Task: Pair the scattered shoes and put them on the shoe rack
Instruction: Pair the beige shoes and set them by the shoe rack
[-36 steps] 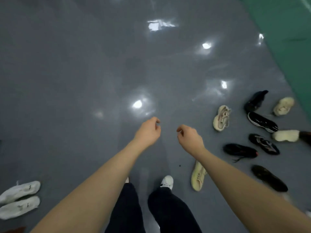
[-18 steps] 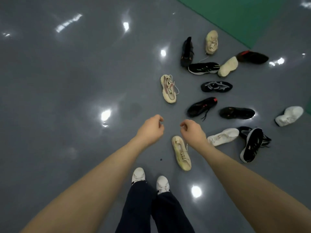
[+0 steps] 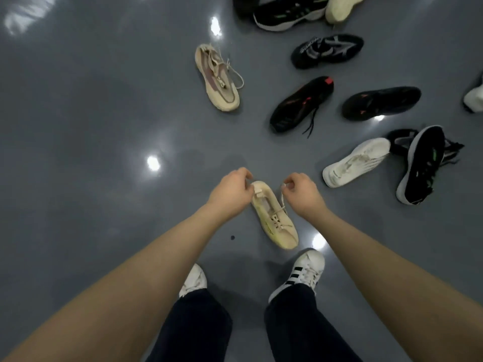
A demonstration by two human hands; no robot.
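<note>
Hands (image 3: 264,192) over beige shoe (image 3: 274,218) (maybe touching)

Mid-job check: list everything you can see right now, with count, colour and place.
cream shoe: 1, pale yellow-cream, on floor under both hands
beige shoe: 1, beige with pinkish stripe, upper centre
black shoes with red marks: 2, centre right, side by side
black-grey shoe: 1, upper right
black shoes with green marks: 2, one far right, one at top edge
white shoe: 1, right of hands
floor: grey, glossy
left hand: at cream shoe's heel
right hand: pinching its lace
</note>
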